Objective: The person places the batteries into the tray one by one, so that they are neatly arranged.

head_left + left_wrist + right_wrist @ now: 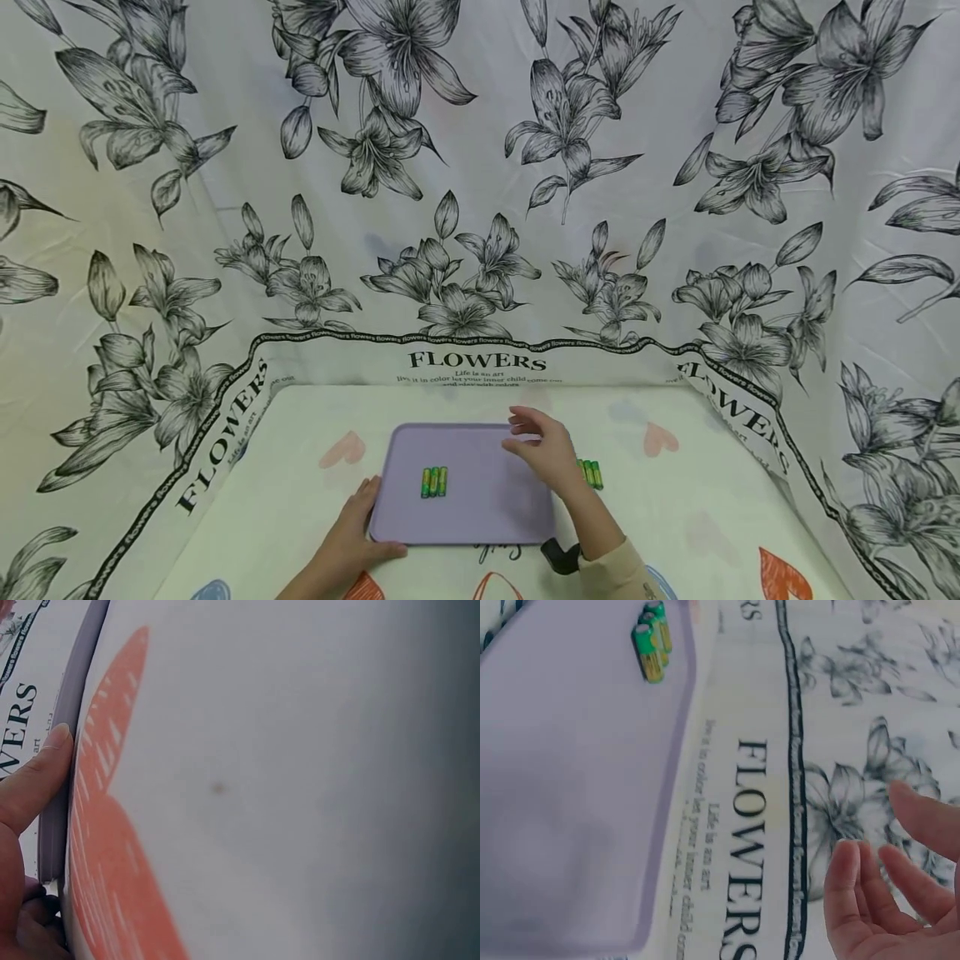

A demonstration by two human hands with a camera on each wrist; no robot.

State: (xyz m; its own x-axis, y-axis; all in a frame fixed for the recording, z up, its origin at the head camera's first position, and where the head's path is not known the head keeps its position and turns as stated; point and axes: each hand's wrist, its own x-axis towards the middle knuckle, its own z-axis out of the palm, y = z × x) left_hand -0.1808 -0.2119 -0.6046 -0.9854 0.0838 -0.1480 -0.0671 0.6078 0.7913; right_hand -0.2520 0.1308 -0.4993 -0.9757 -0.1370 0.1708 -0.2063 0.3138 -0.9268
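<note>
On the left half of the lilac tray (487, 508) stand out a few green and yellow batteries (434, 482), lying side by side. My left hand (352, 529) holds the tray's near left corner, the thumb along the front edge and the fingers along the left side. In the left wrist view that thumb (46, 769) presses against the tray's rim (58, 825). Over the tray's right part hovers my right hand (543, 450), fingers loosely bent and apart from the thumb. Nothing shows between those fingers (844, 881) in the right wrist view.
More green batteries (592, 474) lie on the cloth just right of the tray, partly hidden behind my right wrist. A pale cloth (300, 450) with printed hearts covers the table. Flower-printed fabric (480, 275) rises at the back and both sides.
</note>
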